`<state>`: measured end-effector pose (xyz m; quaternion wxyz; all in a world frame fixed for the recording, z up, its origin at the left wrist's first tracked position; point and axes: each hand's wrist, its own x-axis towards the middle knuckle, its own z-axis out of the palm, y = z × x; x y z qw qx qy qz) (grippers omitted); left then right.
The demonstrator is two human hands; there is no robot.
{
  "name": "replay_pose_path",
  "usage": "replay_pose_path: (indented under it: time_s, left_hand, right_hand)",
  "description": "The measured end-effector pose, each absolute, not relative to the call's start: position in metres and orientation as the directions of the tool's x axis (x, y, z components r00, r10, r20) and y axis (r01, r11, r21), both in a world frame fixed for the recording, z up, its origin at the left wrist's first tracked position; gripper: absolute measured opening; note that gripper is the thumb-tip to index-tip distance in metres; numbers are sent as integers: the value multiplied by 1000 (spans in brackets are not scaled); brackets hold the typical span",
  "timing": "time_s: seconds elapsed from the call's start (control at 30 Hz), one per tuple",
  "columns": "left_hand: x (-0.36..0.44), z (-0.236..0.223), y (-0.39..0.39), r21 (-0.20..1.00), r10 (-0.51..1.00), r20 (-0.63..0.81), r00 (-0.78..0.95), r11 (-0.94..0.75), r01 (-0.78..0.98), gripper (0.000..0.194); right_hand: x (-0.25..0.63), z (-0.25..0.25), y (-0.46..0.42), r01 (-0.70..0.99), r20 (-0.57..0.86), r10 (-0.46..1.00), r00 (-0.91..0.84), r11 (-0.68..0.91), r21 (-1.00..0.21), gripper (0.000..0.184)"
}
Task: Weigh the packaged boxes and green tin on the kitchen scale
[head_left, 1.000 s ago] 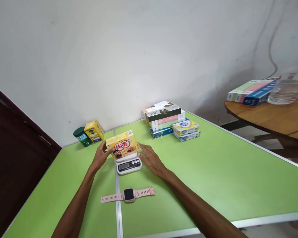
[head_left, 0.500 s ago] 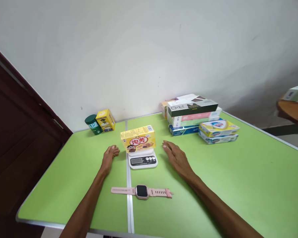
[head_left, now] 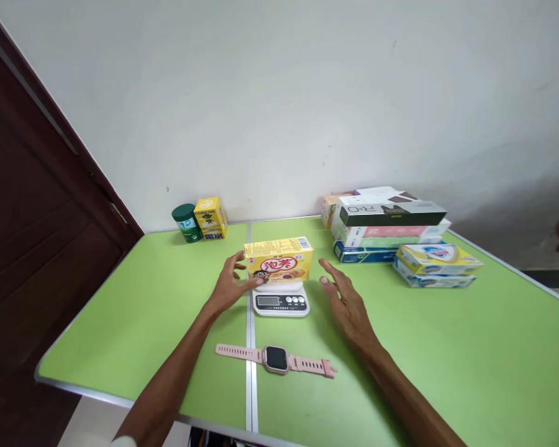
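Observation:
A yellow snack box stands upright on its long side on the platform of a small white digital kitchen scale. At the box's left end is my left hand, thumb across the lower front corner and fingers spread beside the end; whether it touches the box I cannot tell. My right hand is open to the right of the box and scale, apart from both, thumb and fingers separated. Nearer to me, a pink-strapped smartwatch lies flat across the table's metal seam.
Against the wall at the back left stand a green canister and a yellow carton. To the back right is a stack of flat boxes, with two soap boxes piled beside it. All rest on the green table.
Both hands came off the yellow box and moved apart; since then the left has moved back in to the box's left end. The view has turned left.

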<state>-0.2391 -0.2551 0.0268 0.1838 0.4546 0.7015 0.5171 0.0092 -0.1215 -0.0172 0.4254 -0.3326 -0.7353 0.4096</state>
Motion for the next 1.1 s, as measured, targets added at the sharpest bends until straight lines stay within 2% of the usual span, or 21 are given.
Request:
replay_pose_path:
  time_s: [0.07, 0.17, 0.3, 0.4, 0.57, 0.67, 0.9, 1.1]
  left_hand:
    - [-235, 35, -246, 831, 858, 226, -461, 77, 551, 77]
    - [-244, 41, -242, 811, 861, 222, -458, 97, 576, 58]
    - [-285, 46, -261, 878, 834, 209, -511, 70, 473, 62]
    - [-332, 49, -288, 937, 801, 171, -574, 48, 347, 67]
    - [-416, 44, -326, 939, 701, 139, -699, 132, 319, 70]
    - [-461, 36, -334, 939, 647, 143, -749, 151, 309, 71]
    - [-527, 10, -320, 948, 558, 146, -817, 156, 276, 60]
    - [-551, -9, -303, 951, 491, 150, -858, 166, 261, 50]
  right_hand:
    - [2, -12, -130, 143, 347, 832, -433, 444, -885, 67]
    - [-11, -3, -138, 151, 360, 822, -440, 463, -873, 68]
    - [-41, 22, -146, 92, 458, 722, -518, 580, -809, 59]
    - [-90, 37, -156, 20, 486, 622, -614, 628, -778, 61]
    - [-200, 32, -172, 16, 294, 522, -801, 509, -860, 84]
    - [-257, 21, -179, 40, 217, 479, -850, 471, -881, 93]
    - [-333, 0, -181, 108, 118, 500, -858, 400, -910, 82]
    - [-359, -7, -175, 107, 135, 537, -833, 395, -912, 82]
